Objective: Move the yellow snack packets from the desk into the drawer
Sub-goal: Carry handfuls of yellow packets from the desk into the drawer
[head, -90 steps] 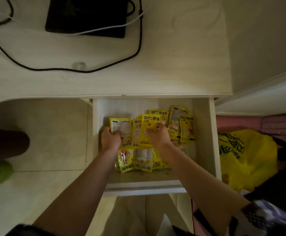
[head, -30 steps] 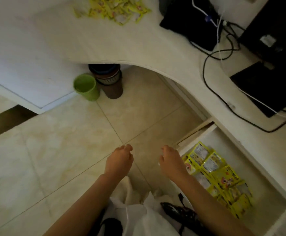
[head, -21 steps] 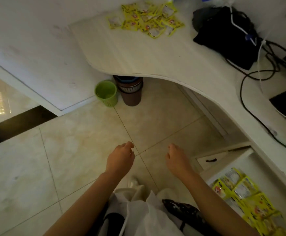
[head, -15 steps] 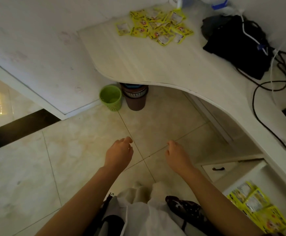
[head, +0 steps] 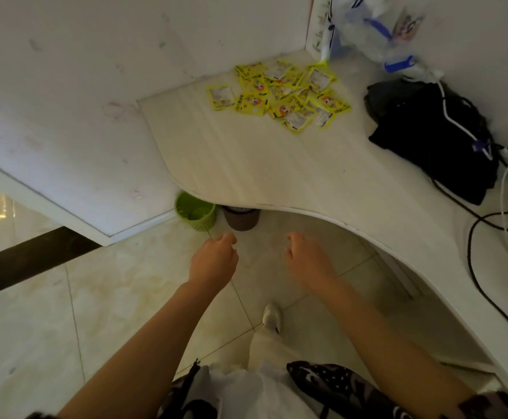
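Observation:
A loose pile of several yellow snack packets (head: pixel 279 96) lies on the far corner of the curved white desk (head: pixel 246 164), close to the wall. Both my hands hover over the floor tiles in front of the desk edge, well short of the pile. My left hand (head: pixel 215 261) holds nothing, its fingers loosely curled. My right hand (head: pixel 308 261) is also empty, with the fingers slightly apart. The drawer is out of the frame.
A black bag (head: pixel 434 137) with white and black cables (head: pixel 488 225) sits on the desk's right side. A clear plastic bag (head: pixel 376 34) stands in the corner. Under the desk edge are a green bin (head: pixel 195 214) and a brown bin (head: pixel 240 217).
My hands have left the packets in the drawer and come away empty. My view has swung left from the drawer to the desk corner, and the pile has come closer.

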`<state>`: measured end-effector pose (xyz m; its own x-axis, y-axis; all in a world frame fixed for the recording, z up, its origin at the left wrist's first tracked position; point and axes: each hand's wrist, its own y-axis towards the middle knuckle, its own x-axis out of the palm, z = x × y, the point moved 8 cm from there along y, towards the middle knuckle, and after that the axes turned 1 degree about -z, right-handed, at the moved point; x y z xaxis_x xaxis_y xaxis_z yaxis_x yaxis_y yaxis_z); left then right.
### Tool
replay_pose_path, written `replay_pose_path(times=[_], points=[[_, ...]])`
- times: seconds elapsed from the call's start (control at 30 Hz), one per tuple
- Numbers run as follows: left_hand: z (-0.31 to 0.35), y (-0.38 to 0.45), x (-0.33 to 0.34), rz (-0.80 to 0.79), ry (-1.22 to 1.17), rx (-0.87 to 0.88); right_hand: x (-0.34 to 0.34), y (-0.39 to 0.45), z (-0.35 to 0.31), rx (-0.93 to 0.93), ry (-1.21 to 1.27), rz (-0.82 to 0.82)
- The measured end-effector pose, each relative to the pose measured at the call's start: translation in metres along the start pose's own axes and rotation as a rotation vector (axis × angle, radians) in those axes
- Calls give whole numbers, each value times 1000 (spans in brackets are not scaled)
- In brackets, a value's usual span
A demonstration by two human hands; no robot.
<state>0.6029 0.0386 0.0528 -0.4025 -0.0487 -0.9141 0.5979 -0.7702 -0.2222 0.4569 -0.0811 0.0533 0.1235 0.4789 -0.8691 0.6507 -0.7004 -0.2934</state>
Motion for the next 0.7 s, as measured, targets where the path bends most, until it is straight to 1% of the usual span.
replay_pose_path(times=[0.1, 0.27, 0.47, 0.7], points=[[17, 39, -10, 7, -18, -12, -23, 41, 1, -33, -65, 6], [34, 98, -29, 56, -73, -29, -56, 96, 6, -77, -63, -14], [43, 152, -41, 58, -92, -19, -80, 153, 8, -67, -61, -35], [32, 233, -54, 31, -69, 2, -96, 225, 5, -18, -25, -12]])
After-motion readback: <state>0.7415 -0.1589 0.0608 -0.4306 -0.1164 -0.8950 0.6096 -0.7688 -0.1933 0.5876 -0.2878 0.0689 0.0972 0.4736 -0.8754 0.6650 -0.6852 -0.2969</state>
